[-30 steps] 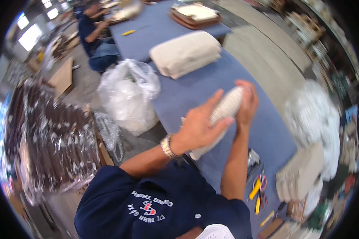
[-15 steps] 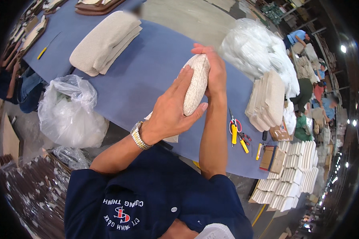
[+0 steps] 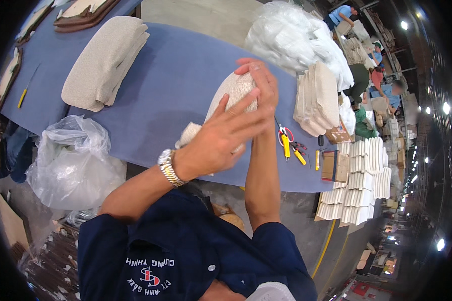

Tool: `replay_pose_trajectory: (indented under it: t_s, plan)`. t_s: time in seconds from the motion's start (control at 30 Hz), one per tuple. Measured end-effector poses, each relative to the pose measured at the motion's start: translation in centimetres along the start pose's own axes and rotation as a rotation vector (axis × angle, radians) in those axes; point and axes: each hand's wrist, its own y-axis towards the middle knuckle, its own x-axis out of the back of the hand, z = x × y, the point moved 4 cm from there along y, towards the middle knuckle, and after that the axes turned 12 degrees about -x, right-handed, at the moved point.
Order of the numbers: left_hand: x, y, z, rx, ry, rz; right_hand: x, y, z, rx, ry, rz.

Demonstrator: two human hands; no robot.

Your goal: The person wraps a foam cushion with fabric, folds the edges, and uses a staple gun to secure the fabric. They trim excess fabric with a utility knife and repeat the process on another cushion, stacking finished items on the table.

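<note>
A beige woven-fabric cushion (image 3: 233, 89) is held up over the blue-covered table (image 3: 155, 95). My right hand (image 3: 264, 85) wraps round its far right edge, with fingers bent over the top. My left hand (image 3: 221, 134), a metal watch (image 3: 170, 168) on its wrist, lies across the cushion's near face with fingers stretched and spread, reaching over to the right wrist. It is slightly blurred. Part of the cushion is hidden behind this hand. A beige fabric flap (image 3: 188, 134) shows beside the left hand; whether it belongs to the cushion I cannot tell.
Stacked beige pads lie at the left (image 3: 103, 62) and right (image 3: 316, 98) of the table. Red-handled cutters (image 3: 285, 136) and yellow-handled tools (image 3: 300, 157) sit near the right edge. Plastic bags (image 3: 78, 160) stand front left; white wrapped bundles (image 3: 296, 40) lie beyond. People work far right.
My left hand has slid right across the cushion, its fingers now spread near the right wrist. The cushion has turned to show more of its broad face. The whole view has shifted.
</note>
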Motion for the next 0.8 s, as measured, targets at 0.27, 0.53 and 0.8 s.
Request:
replay_pose_trajectory:
  t_s: [0.27, 0.53, 0.8]
  plan:
    - [-4.2, -5.5, 4.9, 0.306, -0.623, -0.073, 2.8, 1.0, -2.0, 0.116, 0.159, -0.098]
    - [-9.8, -12.6, 4.6, 0.622, -0.752, 0.037, 7.1, 0.9, -2.6, 0.082, 0.335, -0.082]
    - [-9.9, -6.5, 3.3, 0.401, -0.352, 0.024, 11.3, 3.5, -3.8, 0.071, 0.427, -0.086]
